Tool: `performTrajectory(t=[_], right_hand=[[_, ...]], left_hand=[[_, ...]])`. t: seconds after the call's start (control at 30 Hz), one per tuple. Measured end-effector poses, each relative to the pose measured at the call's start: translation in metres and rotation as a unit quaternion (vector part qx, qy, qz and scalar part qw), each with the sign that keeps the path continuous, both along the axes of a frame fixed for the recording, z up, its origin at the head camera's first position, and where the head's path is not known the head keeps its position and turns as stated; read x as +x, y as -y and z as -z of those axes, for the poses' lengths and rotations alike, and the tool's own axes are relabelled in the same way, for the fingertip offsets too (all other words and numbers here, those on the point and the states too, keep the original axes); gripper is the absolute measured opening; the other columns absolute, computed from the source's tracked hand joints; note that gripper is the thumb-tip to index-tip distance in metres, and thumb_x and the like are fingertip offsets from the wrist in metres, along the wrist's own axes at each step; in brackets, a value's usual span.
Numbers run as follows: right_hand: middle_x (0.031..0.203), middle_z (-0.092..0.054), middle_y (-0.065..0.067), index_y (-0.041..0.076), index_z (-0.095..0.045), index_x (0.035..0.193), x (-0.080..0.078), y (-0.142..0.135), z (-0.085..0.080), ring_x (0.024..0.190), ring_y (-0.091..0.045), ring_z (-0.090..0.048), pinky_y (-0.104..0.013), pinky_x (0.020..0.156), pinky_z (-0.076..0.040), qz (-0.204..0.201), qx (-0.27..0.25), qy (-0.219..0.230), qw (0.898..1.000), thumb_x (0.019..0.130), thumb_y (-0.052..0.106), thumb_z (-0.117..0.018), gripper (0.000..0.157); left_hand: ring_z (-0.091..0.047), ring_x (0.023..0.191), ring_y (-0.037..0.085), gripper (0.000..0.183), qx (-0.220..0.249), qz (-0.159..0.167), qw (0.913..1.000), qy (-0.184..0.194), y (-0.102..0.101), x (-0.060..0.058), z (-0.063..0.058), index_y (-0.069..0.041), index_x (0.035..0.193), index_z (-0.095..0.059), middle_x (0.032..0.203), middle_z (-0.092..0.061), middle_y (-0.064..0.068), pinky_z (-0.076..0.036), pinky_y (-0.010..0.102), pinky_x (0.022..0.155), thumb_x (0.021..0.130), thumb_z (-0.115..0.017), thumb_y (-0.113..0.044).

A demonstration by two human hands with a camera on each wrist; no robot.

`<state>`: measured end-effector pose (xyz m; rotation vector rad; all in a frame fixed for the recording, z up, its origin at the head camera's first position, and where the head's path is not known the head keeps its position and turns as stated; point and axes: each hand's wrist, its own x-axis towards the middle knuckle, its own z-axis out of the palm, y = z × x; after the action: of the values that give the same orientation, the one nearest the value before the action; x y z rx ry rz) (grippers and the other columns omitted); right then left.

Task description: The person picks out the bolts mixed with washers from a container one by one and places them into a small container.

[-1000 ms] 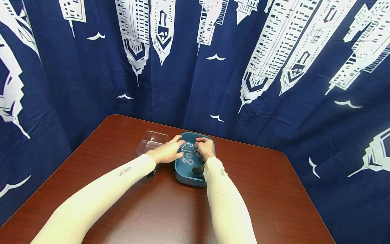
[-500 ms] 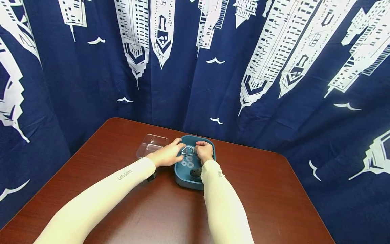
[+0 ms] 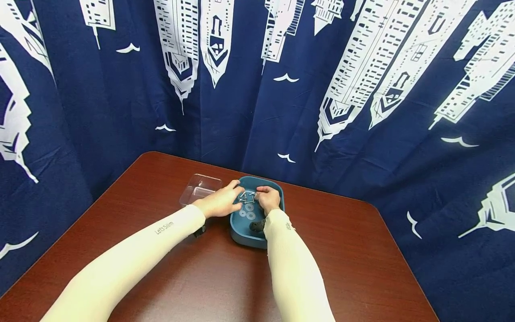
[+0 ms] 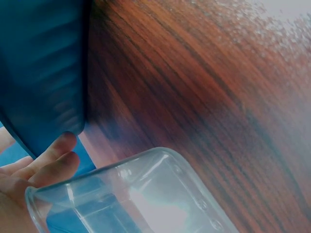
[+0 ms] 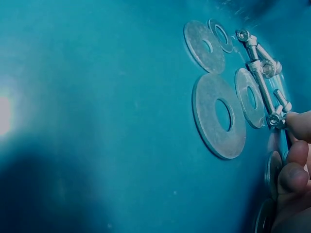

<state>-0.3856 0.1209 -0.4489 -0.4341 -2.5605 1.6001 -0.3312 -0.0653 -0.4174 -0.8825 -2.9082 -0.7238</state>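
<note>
Inside the blue bin [image 3: 251, 242] my right hand [image 3: 268, 198] is lowered at the far right, fingers curled. In the right wrist view its fingertips [image 5: 299, 125] pinch at the head of a socket-head screw [image 5: 276, 120]. Several more screws [image 5: 262, 85] lie in a loose cluster beside it, with flat metal washers [image 5: 233, 136] spread on the bin floor. My left hand [image 3: 221, 201] grips the bin's left rim, some fingers [image 4: 60, 148] outside the wall and others over its edge. A clear plastic box [image 4: 160, 160] is right beside that hand.
The brown table [image 3: 193, 277] carries the bin near its back edge, with the clear box to the bin's left. A dark blue curtain [image 3: 237, 120] hangs close behind the table. A black wrist camera [image 3: 257, 225] overhangs the bin's near part.
My right hand has shifted slightly left, toward the screws. Some screws in the cluster have changed position. The left hand stays at the rim, and the bin has hardly moved.
</note>
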Motion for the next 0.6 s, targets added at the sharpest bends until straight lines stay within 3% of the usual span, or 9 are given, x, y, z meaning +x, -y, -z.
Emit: performTrajectory(t=[0.27, 0.6], right_hand=[[0.098, -0.076, -0.007, 0.01, -0.076, 0.104, -0.0003, 0.0005, -0.0023, 0.088, -0.021, -0.063, -0.029, 0.068, -0.051, -0.01, 0.022, -0.012, 1.0, 0.08, 0.001, -0.075, 0.025], [0.098, -0.075, -0.007, 0.009, -0.075, 0.107, -0.0007, 0.0013, -0.0026, 0.072, -0.015, -0.059, -0.025, 0.056, -0.046, -0.011, 0.008, 0.005, 1.0, 0.08, 0.0, -0.076, 0.028]], left_hand=[[-0.06, 0.122, 0.035, 0.054, -0.005, 0.002, 1.0, -0.003, 0.0006, -0.0005, -0.0058, -0.001, 0.144, -0.049, 0.155, -0.032, 0.024, -0.047, 0.046, 0.107, 0.098, -0.064, -0.024], [-0.059, 0.126, 0.035, 0.054, -0.015, -0.001, 0.9999, 0.007, 0.0004, 0.0016, -0.0067, -0.003, 0.146, -0.047, 0.157, -0.03, 0.023, -0.046, 0.047, 0.108, 0.098, -0.062, -0.026]])
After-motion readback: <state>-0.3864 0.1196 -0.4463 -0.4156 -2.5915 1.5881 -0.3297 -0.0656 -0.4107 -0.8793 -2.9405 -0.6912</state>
